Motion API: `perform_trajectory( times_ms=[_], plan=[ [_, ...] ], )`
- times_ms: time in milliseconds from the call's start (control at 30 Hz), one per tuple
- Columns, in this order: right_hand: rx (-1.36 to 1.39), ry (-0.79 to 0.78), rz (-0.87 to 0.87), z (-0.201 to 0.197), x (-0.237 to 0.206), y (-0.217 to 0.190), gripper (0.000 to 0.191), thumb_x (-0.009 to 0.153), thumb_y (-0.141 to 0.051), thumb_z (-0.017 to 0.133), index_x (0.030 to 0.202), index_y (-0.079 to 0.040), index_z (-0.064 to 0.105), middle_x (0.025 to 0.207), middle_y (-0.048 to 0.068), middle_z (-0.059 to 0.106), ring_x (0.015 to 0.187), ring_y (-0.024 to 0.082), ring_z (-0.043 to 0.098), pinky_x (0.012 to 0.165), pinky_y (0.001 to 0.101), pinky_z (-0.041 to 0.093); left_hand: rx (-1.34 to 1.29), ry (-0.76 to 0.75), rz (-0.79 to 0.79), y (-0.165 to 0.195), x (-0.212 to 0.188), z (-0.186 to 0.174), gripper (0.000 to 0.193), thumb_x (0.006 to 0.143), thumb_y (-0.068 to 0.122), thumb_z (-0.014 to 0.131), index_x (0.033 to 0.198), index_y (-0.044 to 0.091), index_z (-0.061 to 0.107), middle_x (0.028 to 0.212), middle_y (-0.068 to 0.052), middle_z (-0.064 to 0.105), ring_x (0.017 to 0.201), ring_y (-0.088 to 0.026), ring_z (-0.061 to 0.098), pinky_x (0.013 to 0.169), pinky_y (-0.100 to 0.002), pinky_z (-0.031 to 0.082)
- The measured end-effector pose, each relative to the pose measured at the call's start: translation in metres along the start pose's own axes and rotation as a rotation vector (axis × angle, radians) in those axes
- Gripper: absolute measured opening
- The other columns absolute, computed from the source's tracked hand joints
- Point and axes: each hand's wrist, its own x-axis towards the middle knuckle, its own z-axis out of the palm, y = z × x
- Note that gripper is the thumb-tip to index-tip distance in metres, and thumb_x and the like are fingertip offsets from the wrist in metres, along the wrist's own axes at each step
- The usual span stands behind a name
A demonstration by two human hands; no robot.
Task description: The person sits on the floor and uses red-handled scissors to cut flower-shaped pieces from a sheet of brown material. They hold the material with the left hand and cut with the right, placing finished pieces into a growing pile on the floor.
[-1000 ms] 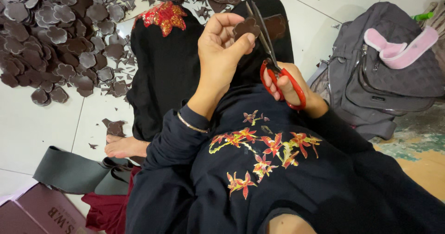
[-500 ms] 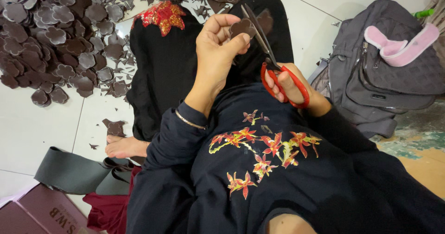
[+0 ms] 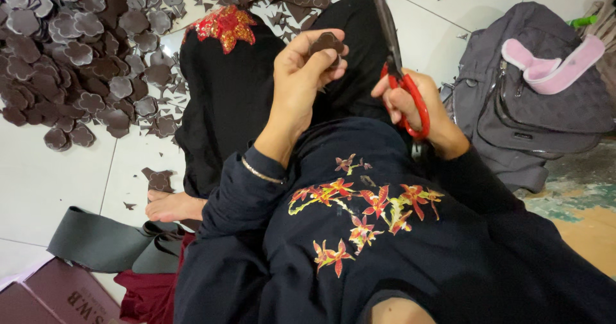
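My left hand (image 3: 300,74) pinches a small dark brown flower-shaped cut-out (image 3: 326,42) between thumb and fingers, raised above my lap. Beside it on the right, my right hand (image 3: 410,102) grips red-handled scissors (image 3: 399,67) whose blades point up and away, clear of the piece. I sit on the floor in black clothes with red and orange flower embroidery (image 3: 359,202).
A heap of several brown flower cut-outs (image 3: 70,54) lies on the white tiles at the upper left, with scraps scattered around. A grey backpack (image 3: 532,106) with a pink item on it sits at right. A grey strap (image 3: 96,240), a maroon box (image 3: 51,298) and my bare foot (image 3: 173,205) lie at lower left.
The scissors have come away from the piece and swung upright to its right. My left hand now holds a trimmed flower shape on its own.
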Motion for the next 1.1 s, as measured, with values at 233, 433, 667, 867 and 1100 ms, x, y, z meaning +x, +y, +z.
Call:
perform_trajectory(
  times_ms=[233,433,667,867,1100],
  plan=[
    [0.026,0.137,-0.125,0.015,0.018,-0.026,0.028,0.097,-0.021,0.073,0.112,0.001,0.065,0.076,0.0,0.06,0.059,0.006,0.054,0.054,0.0197,0.042,-0.114,-0.158,-0.129,0.024,-0.023,0.016,0.038,0.107,0.019,0.05,0.133,-0.005,0.065,0.116,-0.014,0.072,0.1,-0.02,0.072,0.092,-0.034,0.061],
    [0.06,0.101,-0.091,0.034,0.021,-0.052,0.025,0.095,-0.016,0.074,0.111,0.0,0.063,0.082,0.001,0.063,0.059,0.006,0.054,0.052,0.0204,0.043,-0.085,-0.228,-0.154,0.037,-0.034,0.024,0.039,0.108,0.024,0.049,0.132,-0.003,0.064,0.124,-0.013,0.071,0.111,-0.019,0.07,0.097,-0.035,0.06],
    [0.133,0.111,-0.084,0.037,0.022,-0.058,0.017,0.101,-0.014,0.069,0.099,0.002,0.062,0.069,0.004,0.058,0.056,0.011,0.053,0.053,0.0259,0.043,-0.167,-0.18,-0.169,0.038,-0.031,0.02,0.058,0.108,0.043,0.041,0.129,-0.005,0.066,0.113,-0.012,0.072,0.097,-0.018,0.07,0.084,-0.033,0.061],
    [0.166,0.164,-0.07,0.035,0.027,-0.048,0.017,0.098,-0.014,0.069,0.102,0.001,0.061,0.066,0.003,0.055,0.052,0.011,0.051,0.05,0.0273,0.043,-0.03,-0.127,-0.03,0.025,-0.03,0.015,0.037,0.104,0.019,0.066,0.131,-0.006,0.068,0.104,-0.007,0.072,0.087,-0.01,0.066,0.078,-0.025,0.058],
    [0.283,0.064,-0.071,0.033,0.033,-0.048,0.015,0.103,-0.015,0.063,0.102,0.0,0.059,0.064,0.003,0.053,0.052,0.01,0.049,0.052,0.0275,0.044,0.006,-0.038,0.054,0.035,-0.03,0.027,0.02,0.096,0.005,0.074,0.114,-0.003,0.071,0.096,-0.006,0.075,0.077,-0.008,0.067,0.072,-0.022,0.057]
  ],
)
